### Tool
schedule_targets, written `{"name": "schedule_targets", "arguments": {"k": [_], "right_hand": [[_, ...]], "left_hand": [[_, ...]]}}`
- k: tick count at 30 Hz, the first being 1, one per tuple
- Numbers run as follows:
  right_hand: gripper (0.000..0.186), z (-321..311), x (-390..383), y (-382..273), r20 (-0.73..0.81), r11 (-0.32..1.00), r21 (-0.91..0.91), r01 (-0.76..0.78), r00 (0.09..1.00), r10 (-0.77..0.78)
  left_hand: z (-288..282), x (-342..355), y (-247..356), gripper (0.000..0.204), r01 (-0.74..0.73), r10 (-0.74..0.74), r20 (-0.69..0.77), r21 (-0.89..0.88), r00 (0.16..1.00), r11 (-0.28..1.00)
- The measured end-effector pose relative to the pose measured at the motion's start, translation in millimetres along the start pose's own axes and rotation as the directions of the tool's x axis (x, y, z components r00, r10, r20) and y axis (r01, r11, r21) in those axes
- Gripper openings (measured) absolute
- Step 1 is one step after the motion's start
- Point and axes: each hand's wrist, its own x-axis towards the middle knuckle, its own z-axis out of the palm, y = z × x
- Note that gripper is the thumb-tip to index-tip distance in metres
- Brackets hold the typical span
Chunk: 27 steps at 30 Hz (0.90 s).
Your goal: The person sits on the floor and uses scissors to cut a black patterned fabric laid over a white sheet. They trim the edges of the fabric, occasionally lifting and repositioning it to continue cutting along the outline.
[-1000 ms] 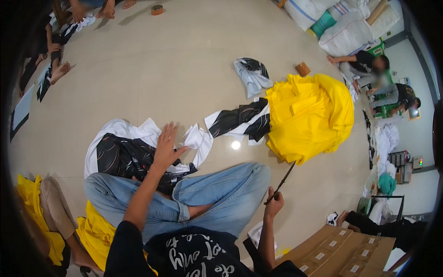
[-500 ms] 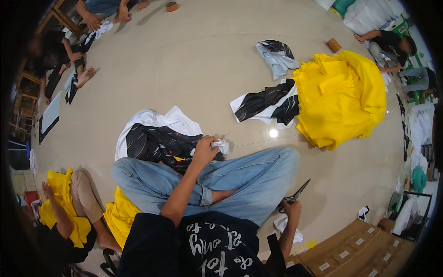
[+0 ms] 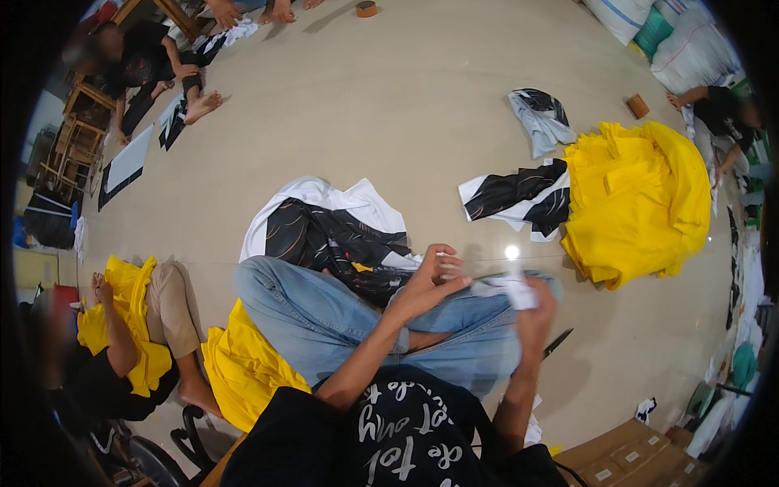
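My left hand (image 3: pixel 428 284) is raised over my lap, its fingers apart with nothing between them. Close to its right, my right hand (image 3: pixel 537 316), smeared by motion, grips a small scrap of white cloth (image 3: pixel 518 290) above my right knee. On the floor beside my right wrist lies a pair of scissors (image 3: pixel 558 342); its blades show, while my arm hides the handles. A black and white printed garment (image 3: pixel 333 235) is spread in front of my crossed legs, its near edge by my left hand.
A big yellow fabric pile (image 3: pixel 637 203) stands at right, with printed pieces (image 3: pixel 519 195) beside it. Yellow cloth (image 3: pixel 243 365) lies by my left leg. Cardboard boxes (image 3: pixel 625 463) are at lower right. Another person (image 3: pixel 114 341) sits close at left; others sit farther off.
The white scrap has passed from my left hand to my right. My right hand has left the scissors on the floor and come up over my knee. My left hand's fingers have spread.
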Motion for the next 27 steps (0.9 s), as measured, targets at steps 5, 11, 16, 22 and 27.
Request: {"name": "schedule_targets", "arguments": {"k": [5,11,16,22,27], "right_hand": [[0.033,-117,-44,101,-0.522,0.925,-0.053,-0.377,0.8,0.296],[0.046,-101,-77,106,-0.557,0.851,-0.261,-0.456,0.791,0.253],[0.024,25,-37,8,-0.192,0.99,-0.138,0.028,0.98,-0.055],[0.021,181,23,-3,0.131,0.994,-0.078,0.077,0.989,-0.067],[0.036,247,68,3,0.137,0.872,-0.403,0.277,0.961,-0.242]], "left_hand": [[-49,-22,-44,0.063,0.17,0.087,-0.254,0.829,0.963,0.533],[-73,-21,-84,0.036,0.257,-0.036,-0.26,0.908,0.965,0.331],[-60,-30,-59,0.02,-0.038,-0.142,0.256,0.59,0.956,0.806],[-58,-45,-40,0.028,0.098,-0.125,0.021,0.508,0.992,0.856],[-55,-45,-53,0.061,0.372,-0.086,-0.365,0.864,0.927,0.339]]}}
